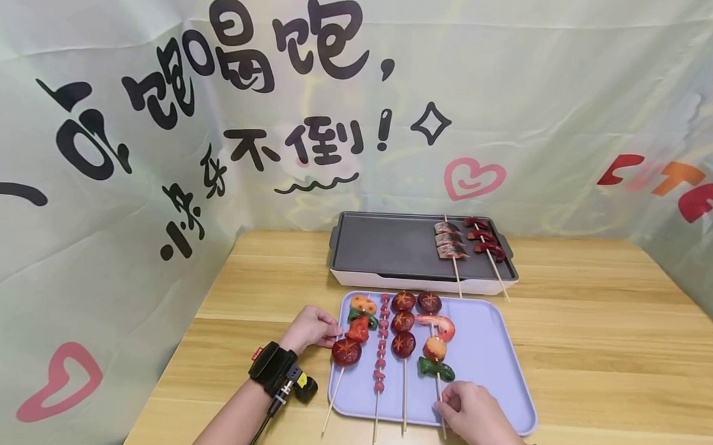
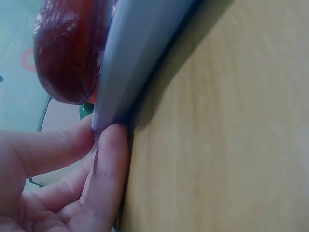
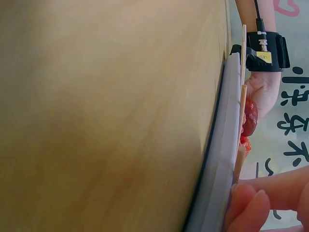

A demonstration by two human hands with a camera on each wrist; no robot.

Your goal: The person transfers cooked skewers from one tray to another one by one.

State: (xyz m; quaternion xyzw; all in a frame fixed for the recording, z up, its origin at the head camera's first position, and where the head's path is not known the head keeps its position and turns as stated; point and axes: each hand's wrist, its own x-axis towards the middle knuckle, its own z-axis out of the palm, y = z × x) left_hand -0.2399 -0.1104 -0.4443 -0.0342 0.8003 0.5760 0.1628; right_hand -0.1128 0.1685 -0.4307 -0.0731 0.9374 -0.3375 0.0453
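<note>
My left hand point(image 1: 313, 328) pinches the left rim of a lavender tray point(image 1: 492, 378); the left wrist view shows thumb and finger on either side of its edge. With thumb and fingertips, my right hand point(image 1: 475, 413) pinches the stick of a skewer point(image 1: 434, 348) bearing a mushroom, a shrimp, an orange-brown ball and a green pepper piece. That skewer lies on the tray's middle right. Left of it lie a mushroom skewer point(image 1: 403, 344), a skewer of small pink meat pieces point(image 1: 382, 344) and a mixed skewer point(image 1: 357, 330) with a mushroom at its lower end.
Behind the tray stands a dark grill pan point(image 1: 385, 243) on a white base. At its right side lie a fish-piece skewer point(image 1: 450, 240) and a dark red skewer point(image 1: 484, 239), sticks overhanging the front. A printed cloth point(image 1: 514, 90) surrounds the wooden table point(image 1: 600, 336).
</note>
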